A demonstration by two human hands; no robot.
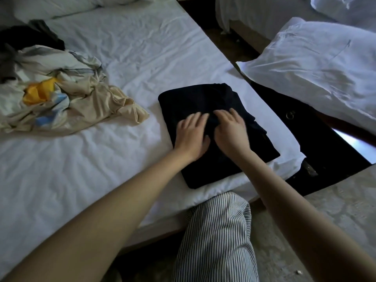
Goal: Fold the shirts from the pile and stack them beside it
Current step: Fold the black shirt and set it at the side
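The bed (126, 47) fills the left and centre of the frame. Its near right corner is the first risk, because the dark shirt (203, 102) lies close to that edge, right of centre. A hard push toward lower right could slide it off onto the floor.

The pile (61, 88) is at upper left, apart from the dark shirt, with a beige hem trailing toward it. If I pull the next shirt out carelessly, that loose cloth could drag across and ruffle the fold.

On the dark shirt a ridge of cloth stands up between my hands, and its right edge looks uneven. Pressing it flat as it is would set a crease and leave a lopsided base for the stack.

My left hand (191, 135) lies on the shirt with fingers spread and nearly straight, pressing and gripping nothing. My right hand (231, 131) is just beside it, fingers a little bent over the ridge. The blur hides whether they pinch it.

Counted: one bed under the work and one pillow (315, 74) at upper right. There is one pile showing beige, pale, yellow and black cloth, too tangled to number. One folded dark shirt and two hands.
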